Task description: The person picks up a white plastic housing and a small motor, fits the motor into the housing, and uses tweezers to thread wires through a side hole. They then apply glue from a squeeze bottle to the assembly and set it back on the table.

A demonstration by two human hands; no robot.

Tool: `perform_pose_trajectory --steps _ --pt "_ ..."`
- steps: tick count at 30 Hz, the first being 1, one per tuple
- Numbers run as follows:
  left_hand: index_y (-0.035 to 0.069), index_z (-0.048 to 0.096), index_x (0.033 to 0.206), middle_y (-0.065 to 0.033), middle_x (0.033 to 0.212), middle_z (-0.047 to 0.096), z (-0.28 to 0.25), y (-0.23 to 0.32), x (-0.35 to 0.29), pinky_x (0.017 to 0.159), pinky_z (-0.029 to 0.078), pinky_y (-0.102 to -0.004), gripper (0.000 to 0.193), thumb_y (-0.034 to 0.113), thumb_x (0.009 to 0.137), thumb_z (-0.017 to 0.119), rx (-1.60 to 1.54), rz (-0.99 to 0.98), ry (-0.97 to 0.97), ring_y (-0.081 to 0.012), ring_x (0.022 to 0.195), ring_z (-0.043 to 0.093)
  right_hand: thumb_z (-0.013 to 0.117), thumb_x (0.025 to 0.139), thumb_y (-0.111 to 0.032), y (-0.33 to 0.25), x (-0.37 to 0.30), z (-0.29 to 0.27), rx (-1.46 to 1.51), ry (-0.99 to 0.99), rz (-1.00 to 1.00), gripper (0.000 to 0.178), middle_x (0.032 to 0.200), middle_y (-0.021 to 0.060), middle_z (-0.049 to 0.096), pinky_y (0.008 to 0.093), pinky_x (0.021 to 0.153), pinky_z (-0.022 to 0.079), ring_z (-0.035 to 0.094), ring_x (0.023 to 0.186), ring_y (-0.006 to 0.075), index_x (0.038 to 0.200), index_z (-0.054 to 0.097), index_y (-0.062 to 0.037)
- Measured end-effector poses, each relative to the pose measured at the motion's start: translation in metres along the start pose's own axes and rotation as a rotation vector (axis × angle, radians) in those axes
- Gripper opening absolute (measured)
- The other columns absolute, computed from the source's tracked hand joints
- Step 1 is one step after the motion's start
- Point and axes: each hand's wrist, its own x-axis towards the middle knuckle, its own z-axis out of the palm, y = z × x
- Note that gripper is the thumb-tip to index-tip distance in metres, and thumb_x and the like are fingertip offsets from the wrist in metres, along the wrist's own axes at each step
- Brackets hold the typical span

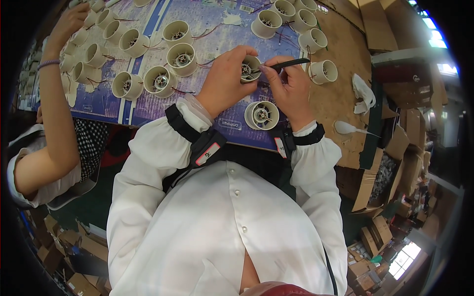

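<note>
My left hand (226, 81) is closed around a white round plastic housing (254, 62) with a small metal-and-wire motor part inside, tilted toward me. My right hand (292, 91) pinches a pair of black tweezers (292, 63), whose tip reaches into the housing's opening. Exactly what the tip touches is too small to tell. Just below my hands, near the table edge, stands a similar white housing (261, 115) with its motor visible. Two more housings, one upper (181, 59) and one lower (160, 81), stand left of my left hand, thin wires trailing from them.
Several more wired housings (266, 23) stand farther back and to the left. On the brown cardboard at right lie a white crumpled cloth (363, 93) and a white thin-nozzled bottle (345, 128). A co-worker's arm (59, 108) reaches over the table at left. Cardboard boxes (380, 180) stand beyond the right edge.
</note>
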Motion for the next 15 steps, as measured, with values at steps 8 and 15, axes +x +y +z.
perform_pose_trajectory --steps 8,15 --pt "0.006 0.052 0.113 -0.0142 0.096 0.064 0.0009 0.0014 0.0001 0.082 0.048 -0.0434 0.052 0.008 0.067 0.076 -0.061 -0.009 0.012 -0.0364 0.095 0.06 0.07 0.089 -0.012 0.0004 -0.0006 0.0018 -0.013 -0.013 0.001 0.013 0.088 0.0027 0.065 0.0236 0.056 0.04 0.051 0.063 0.0089 0.096 0.066 -0.0028" --pt "0.005 0.052 0.113 -0.0144 0.096 0.064 0.001 0.0023 0.0001 0.082 0.048 -0.0439 0.052 0.008 0.067 0.076 -0.061 -0.019 0.025 -0.0369 0.094 0.061 0.071 0.088 -0.012 -0.0005 0.0019 0.0028 -0.028 -0.012 -0.024 0.013 0.087 0.0025 0.064 0.0234 0.057 0.041 0.052 0.064 0.0093 0.096 0.066 -0.003"
